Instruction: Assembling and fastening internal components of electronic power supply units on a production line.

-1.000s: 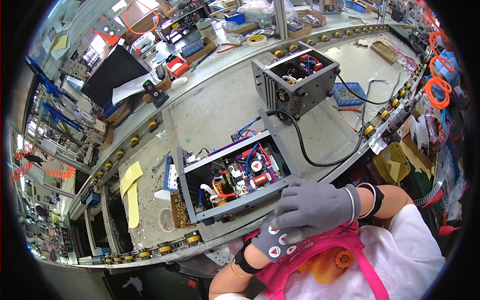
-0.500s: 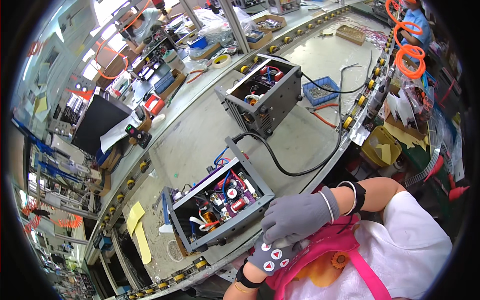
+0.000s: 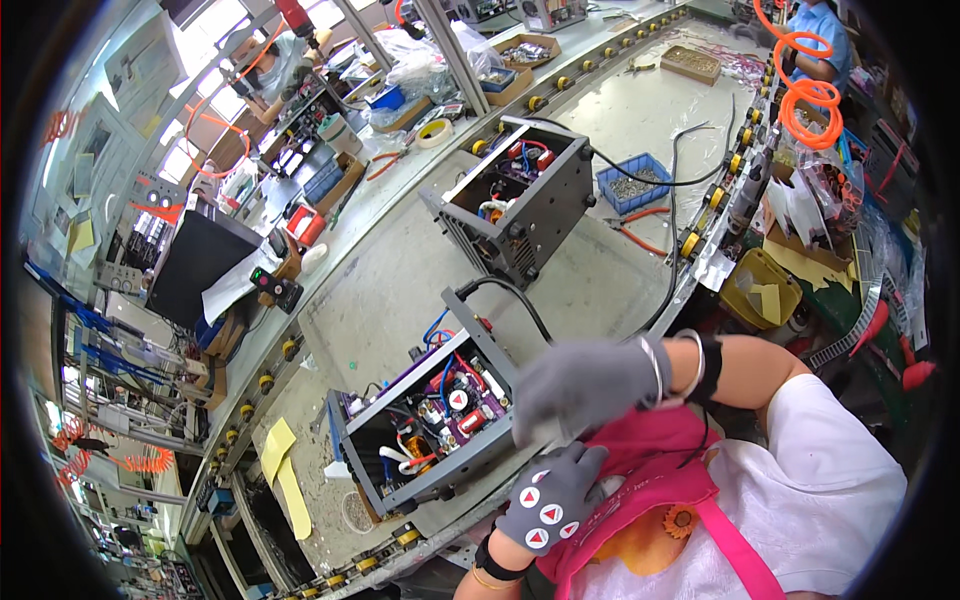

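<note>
My left hand (image 3: pixel 548 500), in a grey glove, rests against the pink apron (image 3: pixel 640 465) with its fingers bent together; what they hold, if anything, is hidden. Several round white stickers (image 3: pixel 550 514) with red triangles are on the back of that glove. Above it, my right hand (image 3: pixel 590 388), gloved in grey too, is smeared by motion beside the near corner of an open metal housing (image 3: pixel 480 440). Inside this housing lie circuit boards, wires and red parts. A similar round sticker (image 3: pixel 458 399) is on a part there.
A second open housing (image 3: pixel 520 205) stands farther back, with a black cable (image 3: pixel 675 240). Beyond are a blue bin of small parts (image 3: pixel 632 184) and orange-handled pliers (image 3: pixel 640 235). Yellow paper strips (image 3: pixel 285 480) lie left. Rollers (image 3: pixel 690 243) line the bench edges. A co-worker (image 3: pixel 820 45) stands far right.
My right hand has lifted off my left hand and moved up toward the near housing. The left hand, now uncovered, stays by the apron. The whole view has shifted slightly.
</note>
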Demonstrator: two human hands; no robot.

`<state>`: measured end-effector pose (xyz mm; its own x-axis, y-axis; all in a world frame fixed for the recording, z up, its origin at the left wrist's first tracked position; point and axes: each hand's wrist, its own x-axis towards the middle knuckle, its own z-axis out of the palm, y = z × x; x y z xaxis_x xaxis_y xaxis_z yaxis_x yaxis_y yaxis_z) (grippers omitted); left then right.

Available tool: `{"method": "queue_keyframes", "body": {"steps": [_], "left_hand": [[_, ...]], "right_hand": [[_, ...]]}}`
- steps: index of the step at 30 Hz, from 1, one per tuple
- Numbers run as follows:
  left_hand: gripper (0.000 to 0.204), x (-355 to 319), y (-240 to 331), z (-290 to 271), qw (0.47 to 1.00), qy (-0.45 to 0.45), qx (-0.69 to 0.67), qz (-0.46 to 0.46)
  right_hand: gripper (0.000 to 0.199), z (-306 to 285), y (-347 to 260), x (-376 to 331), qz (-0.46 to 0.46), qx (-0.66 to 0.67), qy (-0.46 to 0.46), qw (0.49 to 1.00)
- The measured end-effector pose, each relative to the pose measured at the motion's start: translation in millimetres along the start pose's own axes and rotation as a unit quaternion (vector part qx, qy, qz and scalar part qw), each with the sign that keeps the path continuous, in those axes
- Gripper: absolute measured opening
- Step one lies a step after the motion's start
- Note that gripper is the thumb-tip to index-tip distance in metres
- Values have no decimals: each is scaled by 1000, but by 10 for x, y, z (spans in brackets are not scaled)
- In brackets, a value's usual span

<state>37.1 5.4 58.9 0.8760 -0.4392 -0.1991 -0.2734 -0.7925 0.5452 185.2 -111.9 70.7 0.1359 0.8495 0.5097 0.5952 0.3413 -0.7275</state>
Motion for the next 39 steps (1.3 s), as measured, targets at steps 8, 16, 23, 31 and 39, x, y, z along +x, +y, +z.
{"method": "queue_keyframes", "body": {"steps": [8,16,23,31,39], "left_hand": [[38,-189,-180,47,992,67,-110,17],[32,-251,-169,-73,987,102,-125,-9],[36,-64,-213,-146,994,65,-81,39],[37,31,-135,-42,992,50,-92,71],[35,10,-150,-7,987,72,-117,84]], "right_hand": [[14,-1776,1243,-132,239,-265,415,837],[14,-2016,1543,8,319,-409,327,790],[15,-1964,1428,139,313,-444,290,788],[38,-1554,1453,639,166,-458,167,857],[67,-1163,1531,703,195,-456,98,863]]}}
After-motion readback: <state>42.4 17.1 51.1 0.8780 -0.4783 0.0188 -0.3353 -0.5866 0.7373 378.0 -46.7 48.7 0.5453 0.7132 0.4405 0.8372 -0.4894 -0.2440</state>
